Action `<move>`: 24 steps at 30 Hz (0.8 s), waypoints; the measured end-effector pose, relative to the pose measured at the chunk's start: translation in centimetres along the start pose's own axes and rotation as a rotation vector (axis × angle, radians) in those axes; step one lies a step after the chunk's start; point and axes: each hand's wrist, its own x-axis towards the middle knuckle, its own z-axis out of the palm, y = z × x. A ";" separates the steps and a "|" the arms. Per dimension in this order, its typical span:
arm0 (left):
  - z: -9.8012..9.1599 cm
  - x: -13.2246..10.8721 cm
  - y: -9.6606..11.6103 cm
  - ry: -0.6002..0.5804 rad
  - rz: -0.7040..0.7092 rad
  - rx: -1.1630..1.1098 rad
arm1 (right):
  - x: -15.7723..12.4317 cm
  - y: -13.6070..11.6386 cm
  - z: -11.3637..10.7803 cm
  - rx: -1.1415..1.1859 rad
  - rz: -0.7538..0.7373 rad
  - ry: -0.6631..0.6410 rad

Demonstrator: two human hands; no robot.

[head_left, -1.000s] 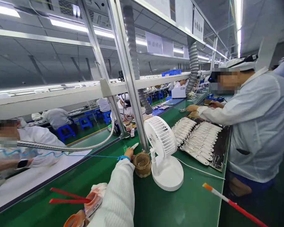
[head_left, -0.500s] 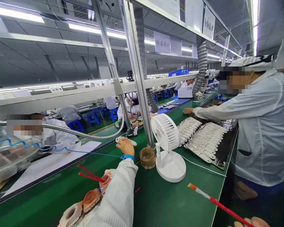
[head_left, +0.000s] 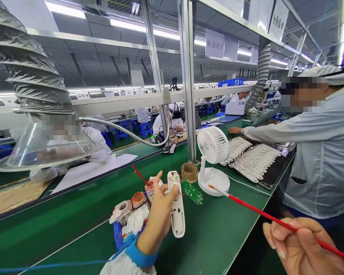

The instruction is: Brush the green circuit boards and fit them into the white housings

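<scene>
The person's left hand (head_left: 159, 208) grips a white plastic housing (head_left: 176, 204) upright above the green table (head_left: 206, 244), its fingers (head_left: 157, 187) clamped around it. A green circuit board (head_left: 192, 192) sits just beside the housing, apparently wired to it. The right hand (head_left: 301, 248) pinches a long red rod (head_left: 263, 215), whose white tip nearly touches the base of a white desk fan (head_left: 213, 145).

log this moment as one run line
left hand: white plastic housing | right hand: red stick | nearby: green circuit board
</scene>
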 end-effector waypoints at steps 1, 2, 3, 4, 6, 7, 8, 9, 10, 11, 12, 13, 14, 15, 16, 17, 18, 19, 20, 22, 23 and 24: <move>-0.8 -1.2 0.7 -0.052 -0.078 -0.041 | 0.0 -0.4 0.8 -0.049 -0.019 -0.054; -1.6 -2.2 1.3 -0.095 -0.146 -0.072 | 0.0 -0.7 1.5 -0.087 -0.031 -0.102; -2.4 -3.0 1.7 -0.127 -0.199 -0.081 | -0.1 -1.0 2.3 -0.115 -0.036 -0.146; -3.1 -3.7 2.0 -0.146 -0.236 -0.087 | -0.1 -1.3 3.0 -0.135 -0.038 -0.187; -4.4 -4.7 2.3 -0.144 -0.262 -0.110 | -0.3 -1.6 4.3 -0.164 -0.017 -0.261; -4.9 -5.1 2.3 -0.133 -0.262 -0.120 | -0.4 -1.7 5.0 -0.173 -0.009 -0.289; -5.4 -5.3 2.3 -0.121 -0.260 -0.128 | -0.5 -1.8 5.6 -0.182 -0.006 -0.306; -5.8 -5.5 2.3 -0.113 -0.260 -0.133 | -0.5 -1.9 6.2 -0.196 -0.006 -0.314; -6.2 -5.7 2.3 -0.101 -0.265 -0.137 | -0.5 -2.0 6.7 -0.207 -0.007 -0.316; -6.5 -5.8 2.3 -0.088 -0.272 -0.143 | -0.4 -2.0 7.1 -0.212 -0.005 -0.317; -6.8 -5.8 2.4 -0.075 -0.282 -0.149 | -0.3 -2.0 7.5 -0.211 -0.001 -0.315; -7.1 -5.9 2.4 -0.064 -0.291 -0.155 | -0.2 -2.0 7.7 -0.206 0.010 -0.310; -7.3 -5.9 2.5 -0.053 -0.297 -0.161 | -0.1 -1.9 8.0 -0.196 0.026 -0.298; -7.5 -5.9 2.5 -0.048 -0.302 -0.169 | 0.1 -1.9 8.1 -0.186 0.036 -0.286; -7.7 -5.8 2.5 -0.052 -0.304 -0.179 | 0.2 -1.8 8.3 -0.182 0.042 -0.272; -7.8 -5.8 2.5 -0.061 -0.304 -0.192 | 0.3 -1.7 8.4 -0.185 0.049 -0.259; -8.0 -5.7 2.4 -0.068 -0.304 -0.205 | 0.4 -1.6 8.5 -0.192 0.054 -0.254; -8.1 -5.7 2.3 -0.073 -0.300 -0.215 | 0.4 -1.6 8.6 -0.198 0.061 -0.259; -8.2 -5.6 2.3 -0.079 -0.293 -0.223 | 0.5 -1.5 8.8 -0.198 0.068 -0.272; -8.3 -5.6 2.2 -0.086 -0.277 -0.228 | 0.5 -1.3 9.0 -0.206 0.082 -0.299; -8.4 -5.6 2.2 -0.082 -0.274 -0.225 | 0.5 -1.3 9.2 -0.209 0.082 -0.311; -8.5 -5.6 2.2 -0.074 -0.273 -0.219 | 0.5 -1.2 9.3 -0.214 0.079 -0.321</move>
